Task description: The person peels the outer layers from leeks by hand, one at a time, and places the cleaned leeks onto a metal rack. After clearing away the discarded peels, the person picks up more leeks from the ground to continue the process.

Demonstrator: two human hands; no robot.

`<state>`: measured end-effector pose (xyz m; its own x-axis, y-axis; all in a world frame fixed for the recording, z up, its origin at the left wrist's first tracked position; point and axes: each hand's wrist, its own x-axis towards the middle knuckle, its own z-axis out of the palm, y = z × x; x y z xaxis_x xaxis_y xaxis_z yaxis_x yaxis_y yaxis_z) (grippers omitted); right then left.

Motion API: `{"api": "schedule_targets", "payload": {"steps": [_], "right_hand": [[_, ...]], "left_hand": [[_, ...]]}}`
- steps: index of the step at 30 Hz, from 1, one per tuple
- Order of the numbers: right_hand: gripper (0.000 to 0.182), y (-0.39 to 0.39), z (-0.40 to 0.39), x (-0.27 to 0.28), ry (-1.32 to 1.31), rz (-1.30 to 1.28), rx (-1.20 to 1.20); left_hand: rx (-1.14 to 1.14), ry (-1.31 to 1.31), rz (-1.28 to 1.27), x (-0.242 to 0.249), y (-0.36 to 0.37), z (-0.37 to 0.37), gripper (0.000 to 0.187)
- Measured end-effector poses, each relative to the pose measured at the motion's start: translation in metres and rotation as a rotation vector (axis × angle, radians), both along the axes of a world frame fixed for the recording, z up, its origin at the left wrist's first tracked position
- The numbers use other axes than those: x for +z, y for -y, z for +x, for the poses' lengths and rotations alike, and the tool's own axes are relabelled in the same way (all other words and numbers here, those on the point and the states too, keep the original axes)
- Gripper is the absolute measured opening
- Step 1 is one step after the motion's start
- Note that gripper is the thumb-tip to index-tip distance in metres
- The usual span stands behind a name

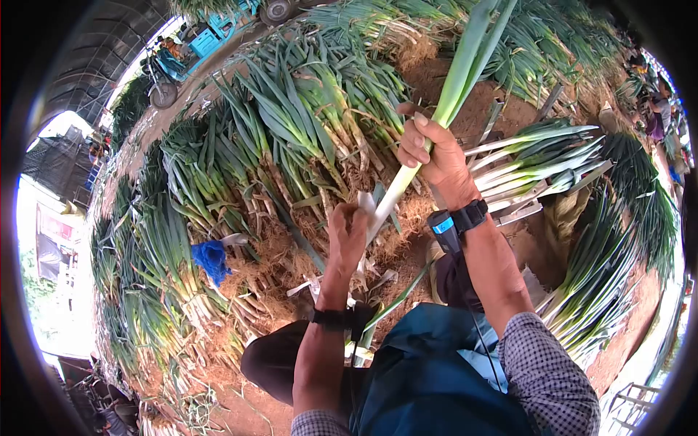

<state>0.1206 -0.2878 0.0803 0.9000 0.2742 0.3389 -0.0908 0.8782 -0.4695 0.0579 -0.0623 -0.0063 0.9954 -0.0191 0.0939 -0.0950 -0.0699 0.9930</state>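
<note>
A long leek [397,187] with a white stem and green leaves runs diagonally in front of me, leaves up and to the right. My right hand [435,151] is wrapped round its pale green middle. Lower down, beside the white end, my left hand [347,227] is closed, with a whitish strip showing at its fingers; whether that strip is still joined to the stem I cannot tell. Unpeeled leeks with brown roots [320,138] lie just beyond my left hand. Right of my right wrist, leeks with clean white stems [523,163] rest on a wooden frame [520,211].
Large heaps of leeks [145,269] spread along the left. A blue bundle [211,261] sits among the roots. More leeks [603,269] lie at the right. A blue cart [205,43] stands at the back left, and a person [660,112] is at the far right.
</note>
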Motion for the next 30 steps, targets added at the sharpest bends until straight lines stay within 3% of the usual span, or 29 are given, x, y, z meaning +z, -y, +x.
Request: {"api": "schedule_targets", "payload": {"steps": [2,5,9,10,11,14,15,20,23,24,26,29,30], "right_hand": [[0.038,-0.009,-0.003,0.006,-0.098,-0.072,-0.167],[0.034,-0.023,-0.006,0.01,-0.24,-0.24,-0.423],[0.017,-0.015,0.01,-0.035,-0.364,-0.409,-0.661],[0.018,-0.009,0.013,-0.026,-0.489,-0.366,-0.666],[0.019,-0.005,0.019,-0.019,-0.61,-0.316,-0.669],[0.018,0.023,0.029,-0.021,-0.605,-0.235,-0.705],[0.018,0.031,0.031,-0.022,-0.584,-0.201,-0.709],[0.009,0.08,0.052,-0.04,-0.374,-0.014,-0.606],[0.012,0.075,0.042,-0.021,-0.269,-0.026,-0.545],[0.015,0.077,0.044,-0.022,-0.234,0.002,-0.507],[0.024,0.076,0.043,-0.013,-0.108,0.057,-0.376],[0.037,0.065,0.034,0.009,0.115,0.235,-0.163],[0.035,0.054,0.024,0.022,-0.004,0.219,-0.241]], "left_hand": [[0.091,-0.058,-0.026,-0.009,-0.002,-0.006,0.022],[0.205,-0.018,-0.441,-0.039,0.004,0.005,0.018],[0.145,-0.186,-0.752,-0.029,-0.011,-0.002,0.013],[0.232,-0.14,-0.829,-0.017,-0.006,-0.008,0.015],[0.176,-0.113,-0.754,-0.017,-0.014,-0.009,0.015],[0.036,-0.048,-0.503,-0.021,-0.066,-0.022,0.009],[0.048,-0.039,-0.288,-0.019,-0.085,-0.03,0.01],[0.092,-0.513,0.523,-0.026,-0.172,-0.059,0.023],[0.211,0.304,1.096,-0.027,-0.158,-0.069,0.042],[0.127,0.118,0.937,0.006,-0.137,-0.067,0.061],[-0.011,0.245,0.979,0.04,-0.097,-0.069,0.06],[-0.221,0.435,0.965,0.037,-0.064,-0.057,0.053],[-0.264,0.451,0.923,0.015,-0.068,-0.049,0.041]]}}
